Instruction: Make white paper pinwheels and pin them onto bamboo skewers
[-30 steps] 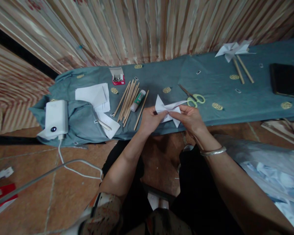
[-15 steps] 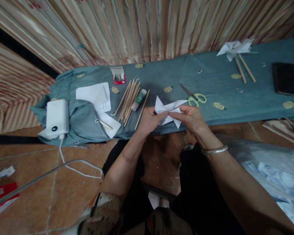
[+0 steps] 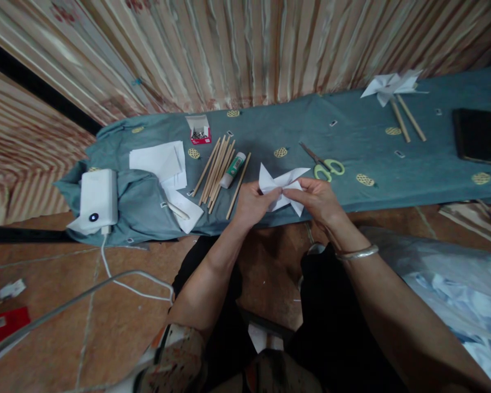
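Note:
A white paper pinwheel (image 3: 284,183) with folded points is held between my two hands over the front edge of the cloth. My left hand (image 3: 253,202) pinches its left side, the thumb pressed near the centre. From the right, my right hand (image 3: 318,199) grips it, thumb also at the middle. Fingers behind the paper are hidden. Scissors with green handles (image 3: 327,168) lie just beyond my right hand. Left of my hands rest a glue stick (image 3: 232,170) and several wooden sticks (image 3: 215,172).
A small red-and-white box (image 3: 200,134) holds metal bits. White paper sheets (image 3: 155,161) and a white power bank (image 3: 98,199) with a cable lie left. Pinwheels on sticks (image 3: 390,87) and a black phone (image 3: 477,135) lie right. A plastic bag (image 3: 454,295) stands at lower right.
The view has shifted slightly. My hands keep nearly the same hold on the paper pinwheel, whose upper right point now stands a little shorter and more raised.

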`<state>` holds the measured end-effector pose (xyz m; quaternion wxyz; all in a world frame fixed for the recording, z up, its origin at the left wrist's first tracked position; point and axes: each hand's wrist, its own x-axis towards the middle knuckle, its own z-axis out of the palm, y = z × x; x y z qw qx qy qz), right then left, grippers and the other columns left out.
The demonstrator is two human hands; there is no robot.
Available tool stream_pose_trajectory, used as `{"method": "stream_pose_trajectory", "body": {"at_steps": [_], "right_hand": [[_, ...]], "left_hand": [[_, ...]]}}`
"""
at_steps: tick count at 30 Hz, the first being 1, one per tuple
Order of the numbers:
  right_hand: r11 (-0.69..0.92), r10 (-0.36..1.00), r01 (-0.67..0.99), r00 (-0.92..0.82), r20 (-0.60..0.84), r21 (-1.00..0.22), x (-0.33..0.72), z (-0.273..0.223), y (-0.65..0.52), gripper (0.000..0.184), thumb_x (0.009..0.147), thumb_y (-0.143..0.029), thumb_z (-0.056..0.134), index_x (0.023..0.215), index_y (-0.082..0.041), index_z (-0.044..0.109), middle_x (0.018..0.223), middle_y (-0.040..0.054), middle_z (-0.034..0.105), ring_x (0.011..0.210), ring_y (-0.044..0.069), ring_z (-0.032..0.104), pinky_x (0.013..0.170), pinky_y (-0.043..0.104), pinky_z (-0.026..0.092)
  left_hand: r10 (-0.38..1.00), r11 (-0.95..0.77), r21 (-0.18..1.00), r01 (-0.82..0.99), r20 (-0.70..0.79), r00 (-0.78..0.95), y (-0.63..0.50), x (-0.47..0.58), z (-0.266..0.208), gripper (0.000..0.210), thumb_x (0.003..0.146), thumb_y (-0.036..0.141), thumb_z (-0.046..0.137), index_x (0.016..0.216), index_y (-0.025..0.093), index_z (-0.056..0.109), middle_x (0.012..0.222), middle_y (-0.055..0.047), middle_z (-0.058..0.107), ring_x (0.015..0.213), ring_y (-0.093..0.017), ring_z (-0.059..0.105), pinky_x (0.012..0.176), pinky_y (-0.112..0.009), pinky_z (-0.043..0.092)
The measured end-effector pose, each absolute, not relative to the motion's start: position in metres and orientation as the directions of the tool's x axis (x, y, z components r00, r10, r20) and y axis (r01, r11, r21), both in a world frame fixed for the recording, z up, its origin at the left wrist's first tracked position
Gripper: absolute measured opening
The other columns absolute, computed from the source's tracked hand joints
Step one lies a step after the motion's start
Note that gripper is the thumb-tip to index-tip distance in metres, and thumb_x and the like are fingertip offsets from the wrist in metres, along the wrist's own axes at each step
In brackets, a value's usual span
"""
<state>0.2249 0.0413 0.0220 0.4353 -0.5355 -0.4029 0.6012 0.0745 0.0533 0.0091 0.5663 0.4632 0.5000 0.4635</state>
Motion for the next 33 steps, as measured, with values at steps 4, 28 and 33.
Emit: {"method": "stream_pose_trajectory", "body": {"at_steps": [4,28,33], "right_hand": [[-0.309,0.951,-0.067,-0.022,-0.308,-0.949,0.226,0.022,0.041,0.028,0.052,-0.037,0.084,0.061,-0.019,0.064,0.056,-0.004,0.064,0.052,0.011,0.054,0.052,0.024,0.041],[-0.356,0.934,-0.186,-0.07,-0.349,-0.916,0.204,0.03,0.05,0.039,0.053,-0.051,0.089,0.072,-0.02,0.075,0.066,0.0011,0.074,0.056,0.014,0.063,0.057,0.025,0.051],[-0.224,0.961,-0.27,0.096,-0.258,-0.936,0.201,0.027,0.057,0.036,0.056,-0.054,0.086,0.072,-0.023,0.074,0.07,0.0037,0.075,0.063,0.018,0.067,0.061,0.03,0.055]], "left_hand": [[0.985,0.137,0.989,-0.064,-0.129,0.114,0.054,0.07,0.008,0.015,0.065,0.026,0.079,0.064,0.013,0.072,0.059,0.001,0.065,0.054,-0.01,0.054,0.052,-0.021,0.04],[0.976,0.206,0.953,-0.221,-0.216,-0.024,0.054,0.055,0.018,0.016,0.06,0.029,0.074,0.06,0.013,0.07,0.058,-0.001,0.065,0.052,-0.011,0.052,0.052,-0.023,0.039],[0.959,0.184,0.926,-0.33,-0.242,-0.144,0.057,0.049,0.02,0.017,0.056,0.029,0.077,0.063,0.015,0.072,0.061,-0.002,0.068,0.054,-0.013,0.055,0.055,-0.025,0.042]]}}
